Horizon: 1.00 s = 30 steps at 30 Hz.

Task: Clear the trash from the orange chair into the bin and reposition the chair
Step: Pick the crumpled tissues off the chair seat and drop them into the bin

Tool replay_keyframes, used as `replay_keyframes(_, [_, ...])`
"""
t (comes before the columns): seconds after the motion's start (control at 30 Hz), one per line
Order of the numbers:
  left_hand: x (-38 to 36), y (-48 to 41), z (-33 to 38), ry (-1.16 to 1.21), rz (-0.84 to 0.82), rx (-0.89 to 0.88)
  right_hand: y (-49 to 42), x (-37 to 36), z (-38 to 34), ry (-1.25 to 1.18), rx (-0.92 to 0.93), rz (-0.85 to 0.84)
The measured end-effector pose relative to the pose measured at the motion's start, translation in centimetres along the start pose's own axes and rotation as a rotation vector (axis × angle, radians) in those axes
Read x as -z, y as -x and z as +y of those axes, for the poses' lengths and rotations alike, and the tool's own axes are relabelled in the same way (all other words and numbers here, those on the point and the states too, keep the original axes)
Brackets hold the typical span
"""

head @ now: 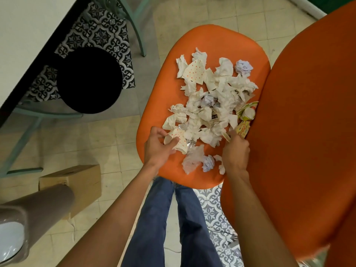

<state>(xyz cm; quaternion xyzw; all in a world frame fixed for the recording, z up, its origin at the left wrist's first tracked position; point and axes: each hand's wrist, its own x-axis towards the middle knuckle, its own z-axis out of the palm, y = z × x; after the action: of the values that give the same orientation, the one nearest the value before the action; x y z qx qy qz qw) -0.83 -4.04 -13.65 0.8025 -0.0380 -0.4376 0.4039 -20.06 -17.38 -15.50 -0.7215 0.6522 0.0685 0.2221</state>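
An orange chair seat (212,41) lies below me, its backrest (308,122) rising at the right. A heap of crumpled white tissues (213,99), dotted paper cups and lilac paper balls covers the seat. My left hand (157,146) pinches a crushed orange-dotted paper cup (180,138) at the heap's near edge. My right hand (236,151) is curled around a small piece of paper trash (226,136) beside a yellow patterned wrapper (244,128). A round black bin (90,79) stands on the floor to the left of the chair.
A white table (23,35) with green metal legs stands at the upper left, above a patterned mat (100,31). A cardboard box (77,180) and a grey cylindrical appliance (38,209) sit at the lower left. My jeans-clad legs stand at the seat's near edge.
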Motion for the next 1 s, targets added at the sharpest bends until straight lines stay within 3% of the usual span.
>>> replay_keyframes(0.13, [0.9,0.9,1.8,0.081,0.002,-0.019,0.9,3.5,-0.9,0.017,0.026,0.095])
replay_keyframes(0.27, [2.2,2.5,3.6,0.179,0.021,-0.018,1.8,6.6,-3.1,-0.171,0.065,0.100])
replay_keyframes(0.63, [11.1,7.2,4.0,0.293,0.219,-0.101,8.2,12.5,-13.6,-0.429,0.398,0.104])
replay_keyframes(1.0, [25.6,14.7,-1.9,0.549,0.450,-0.093,20.6,8.8,-25.0,-0.393,0.664,-0.156])
